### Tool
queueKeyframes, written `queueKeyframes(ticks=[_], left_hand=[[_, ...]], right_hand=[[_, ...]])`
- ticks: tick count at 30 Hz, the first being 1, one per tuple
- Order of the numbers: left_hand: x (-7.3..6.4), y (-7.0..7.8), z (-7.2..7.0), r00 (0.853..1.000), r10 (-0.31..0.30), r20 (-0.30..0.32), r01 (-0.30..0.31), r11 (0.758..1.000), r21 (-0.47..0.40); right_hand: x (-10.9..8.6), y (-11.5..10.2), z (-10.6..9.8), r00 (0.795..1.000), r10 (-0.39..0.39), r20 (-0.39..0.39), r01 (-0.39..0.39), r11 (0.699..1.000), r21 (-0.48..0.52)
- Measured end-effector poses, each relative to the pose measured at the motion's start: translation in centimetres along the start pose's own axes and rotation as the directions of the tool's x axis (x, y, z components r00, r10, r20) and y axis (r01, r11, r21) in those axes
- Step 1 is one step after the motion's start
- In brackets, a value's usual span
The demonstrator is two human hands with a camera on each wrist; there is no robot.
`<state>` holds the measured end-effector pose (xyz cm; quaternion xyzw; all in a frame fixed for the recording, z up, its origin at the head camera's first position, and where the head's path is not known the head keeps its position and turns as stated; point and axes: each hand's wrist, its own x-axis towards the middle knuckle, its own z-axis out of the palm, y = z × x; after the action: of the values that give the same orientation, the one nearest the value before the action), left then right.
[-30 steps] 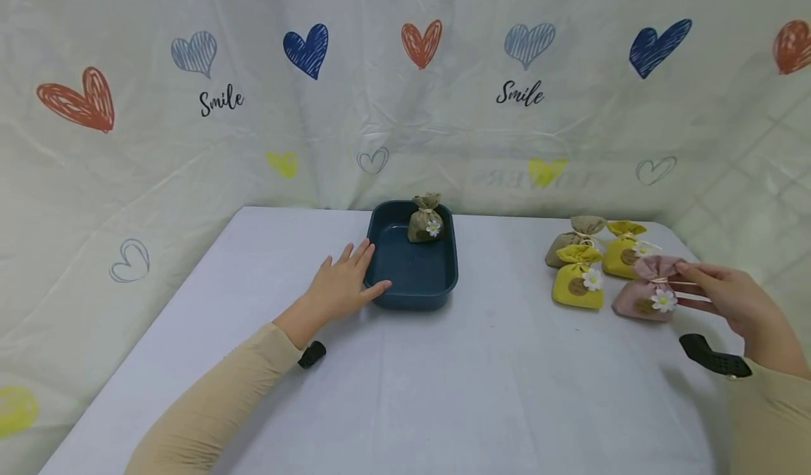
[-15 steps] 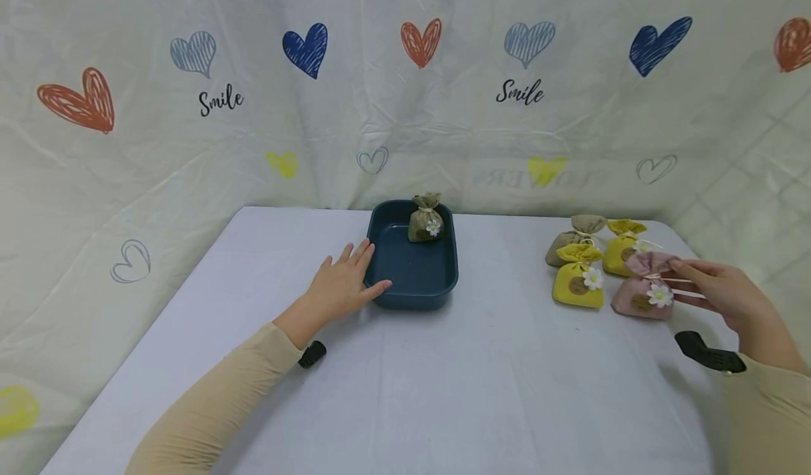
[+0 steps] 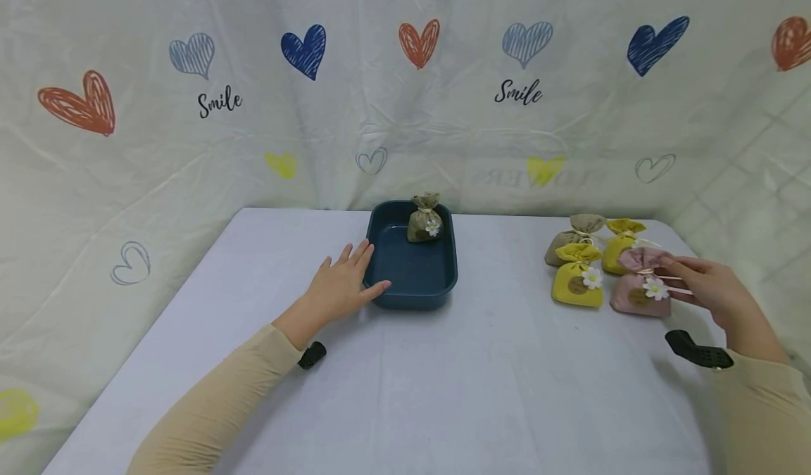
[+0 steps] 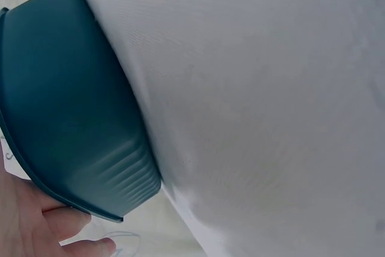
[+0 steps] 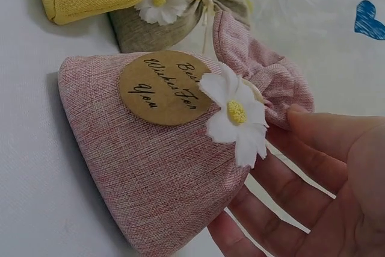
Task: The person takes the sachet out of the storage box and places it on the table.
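At the right of the table, my right hand (image 3: pixel 719 292) pinches the gathered neck of a pink cloth pouch (image 5: pixel 150 154) between thumb and fingers. The pouch stands upright on the table and carries a white flower and a round brown "Best Wishes For You" tag. My left hand (image 3: pixel 338 281) rests with straight, spread fingers against the left rim of a dark teal tub (image 3: pixel 412 299). In the left wrist view its fingers (image 4: pixel 66 224) touch the tub's rim. Inside the tub, at the back right, sits an olive-brown pouch (image 3: pixel 424 226).
Beside the pink pouch stand a yellow pouch (image 3: pixel 576 288), a second yellow pouch (image 3: pixel 613 253) behind it and a grey-beige pouch (image 3: pixel 564 241). A white cloth covers the table (image 3: pixel 443 390). Behind it hangs a curtain (image 3: pixel 355 109) printed with hearts.
My right hand has shifted slightly left, and the neck of the pink pouch has tipped left with it, coming more upright. The left hand and the tub have stayed in place.
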<state>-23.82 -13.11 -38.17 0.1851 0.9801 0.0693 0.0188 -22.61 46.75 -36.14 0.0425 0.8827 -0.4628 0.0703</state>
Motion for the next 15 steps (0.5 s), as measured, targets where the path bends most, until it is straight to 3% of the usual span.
queueKeyframes(ticks=[6,12,15], left_hand=[[0.03,0.08,-0.02,1.0,0.004,0.003,-0.004,1.0,-0.001],[0.03,0.05,-0.04,1.0,0.003,0.008,-0.003,1.0,0.005],[0.03,-0.01,-0.02,1.0,0.002,0.006,-0.002,1.0,0.004]], right_hand=[[-0.11,0.49,-0.07,0.999,-0.008,-0.04,0.01,0.998,0.056],[-0.51,0.58,-0.18,0.996,-0.006,-0.084,0.026,0.973,0.23],[-0.8,0.33,-0.03,0.992,0.005,-0.122,0.028,0.963,0.268]])
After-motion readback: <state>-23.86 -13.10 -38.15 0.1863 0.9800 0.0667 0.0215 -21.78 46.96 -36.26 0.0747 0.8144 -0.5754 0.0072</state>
